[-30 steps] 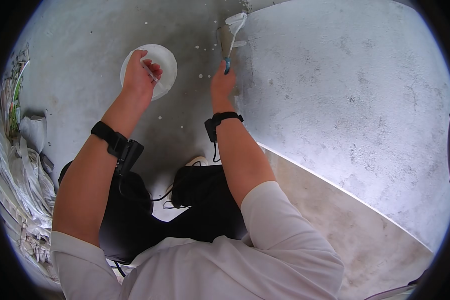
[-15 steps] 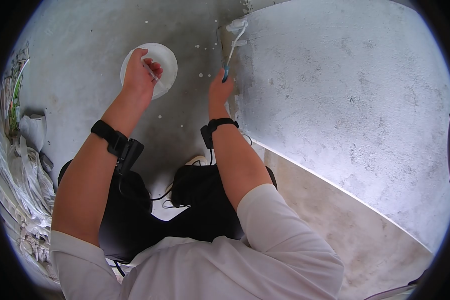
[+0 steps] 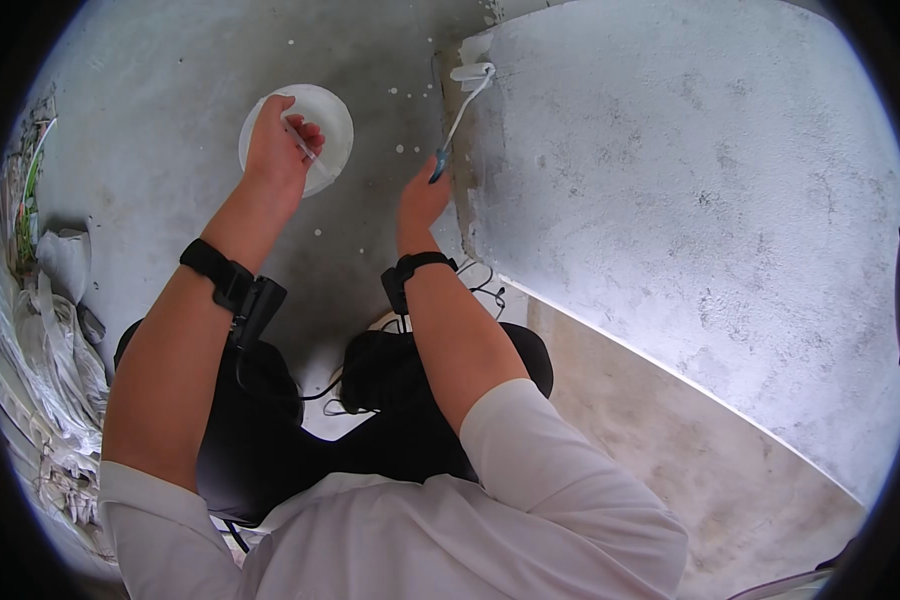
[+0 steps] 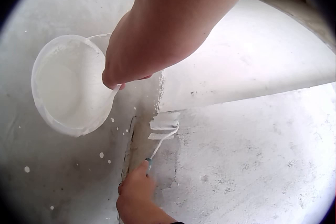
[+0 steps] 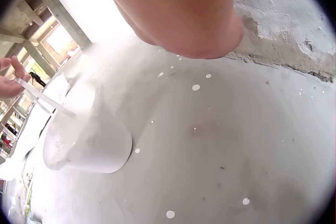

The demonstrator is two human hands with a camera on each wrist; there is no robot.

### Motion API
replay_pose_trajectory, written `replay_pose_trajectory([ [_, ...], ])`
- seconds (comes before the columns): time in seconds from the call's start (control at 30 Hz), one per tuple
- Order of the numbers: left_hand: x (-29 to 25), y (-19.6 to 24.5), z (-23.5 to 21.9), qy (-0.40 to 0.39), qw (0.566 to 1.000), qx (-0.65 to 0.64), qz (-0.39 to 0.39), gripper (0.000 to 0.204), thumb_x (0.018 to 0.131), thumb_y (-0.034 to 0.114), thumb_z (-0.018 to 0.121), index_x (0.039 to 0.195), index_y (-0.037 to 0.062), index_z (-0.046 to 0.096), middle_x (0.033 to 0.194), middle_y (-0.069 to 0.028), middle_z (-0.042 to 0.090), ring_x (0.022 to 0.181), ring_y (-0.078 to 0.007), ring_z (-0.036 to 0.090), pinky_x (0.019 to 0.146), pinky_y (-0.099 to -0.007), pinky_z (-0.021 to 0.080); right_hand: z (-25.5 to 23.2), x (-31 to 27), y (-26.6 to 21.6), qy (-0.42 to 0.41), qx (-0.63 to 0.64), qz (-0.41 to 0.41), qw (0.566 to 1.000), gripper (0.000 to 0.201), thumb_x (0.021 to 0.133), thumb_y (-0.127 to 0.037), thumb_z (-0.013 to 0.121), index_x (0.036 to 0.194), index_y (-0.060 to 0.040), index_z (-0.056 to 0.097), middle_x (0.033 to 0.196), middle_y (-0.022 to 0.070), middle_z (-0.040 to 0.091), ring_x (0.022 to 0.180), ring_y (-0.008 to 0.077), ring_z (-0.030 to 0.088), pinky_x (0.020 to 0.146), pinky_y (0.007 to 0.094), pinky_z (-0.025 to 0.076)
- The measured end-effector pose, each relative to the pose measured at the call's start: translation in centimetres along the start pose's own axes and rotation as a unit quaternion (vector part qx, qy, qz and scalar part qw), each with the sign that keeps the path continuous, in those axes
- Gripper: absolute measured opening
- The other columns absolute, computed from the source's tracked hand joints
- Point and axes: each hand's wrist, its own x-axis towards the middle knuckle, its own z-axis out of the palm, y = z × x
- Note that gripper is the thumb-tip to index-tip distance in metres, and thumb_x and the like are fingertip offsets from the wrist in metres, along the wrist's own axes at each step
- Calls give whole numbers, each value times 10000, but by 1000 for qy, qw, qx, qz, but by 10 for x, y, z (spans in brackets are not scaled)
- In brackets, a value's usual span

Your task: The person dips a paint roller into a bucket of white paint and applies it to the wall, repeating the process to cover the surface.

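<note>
My left hand (image 3: 278, 150) grips the thin handle (image 5: 44, 98) of a white plastic bucket (image 4: 43, 109). Pale paint (image 4: 65, 90) shows inside it. Curled fingers of my right hand (image 3: 425, 200) hold a small paint roller by its blue grip (image 3: 438, 166). The white roller head (image 3: 472, 73) lies against the left edge of the whitish wall (image 3: 670, 170), just below a fresh white paint patch (image 3: 477, 47). In the right wrist view the back of the right hand (image 5: 184, 19) fills the top, and the roller is hidden there.
White paint drops dot the grey floor (image 3: 370, 200). Crumpled plastic sheeting (image 3: 65, 370) lies along the left. A bare rough strip (image 3: 460, 190) runs beside the painted wall. Cables hang from the wrist cameras (image 3: 258, 312) near the person's knees.
My right hand has drawn the roller down the wall's edge toward the body, leaving a white patch behind. The left hand and bucket stay nearly still.
</note>
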Motion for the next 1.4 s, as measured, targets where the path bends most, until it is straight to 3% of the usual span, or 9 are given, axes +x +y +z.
replay_pose_trajectory([
  [0.37,-1,1,1,12,1000,-15,-1,253,806,300,641,815,84,507,726,-66,570,701,-207,571,743,-320,473,-8,-15,0,0,-16,31,999,511,982,-462,452,994,26,603,935,256,643,891,458,600,756,506,450],
  [0.43,-5,2,3,1,1000,3,2,263,857,306,594,832,76,469,793,-54,511,778,-184,519,811,-313,458,-10,-17,-1,8,-20,30,999,511,981,-464,452,991,24,604,923,253,645,884,456,603,750,507,451],
  [0.73,-3,0,2,17,1000,-2,4,264,852,308,603,819,80,473,795,-54,518,774,-181,525,805,-310,460,-14,-11,-3,8,3,-27,1000,465,972,-425,503,963,29,604,876,237,636,832,438,591,738,474,451],
  [0.9,-7,0,4,25,1000,0,0,272,844,311,613,829,74,481,800,-57,528,770,-185,532,803,-309,462,-10,1,-14,-48,19,-43,998,453,979,-393,504,970,47,608,890,233,630,834,422,583,749,463,445],
  [1.03,-5,0,2,32,999,5,-4,288,836,323,622,854,65,496,819,-67,548,785,-197,551,816,-312,467,-2,17,-23,-46,5,-65,997,482,975,-394,517,982,77,619,868,234,636,794,385,594,734,450,449],
  [1.1,-5,0,1,32,999,11,-5,297,834,329,624,869,62,500,829,-72,556,798,-203,558,822,-317,468,-3,23,-32,-64,53,-67,994,476,970,-391,526,962,76,617,863,233,636,784,376,600,729,448,450],
  [1.4,-6,2,0,32,999,20,-8,335,835,356,625,917,54,505,862,-83,576,832,-219,576,843,-335,466,-5,57,-38,-27,16,-90,995,482,964,-400,534,974,75,614,864,257,630,812,434,598,739,475,457],
])
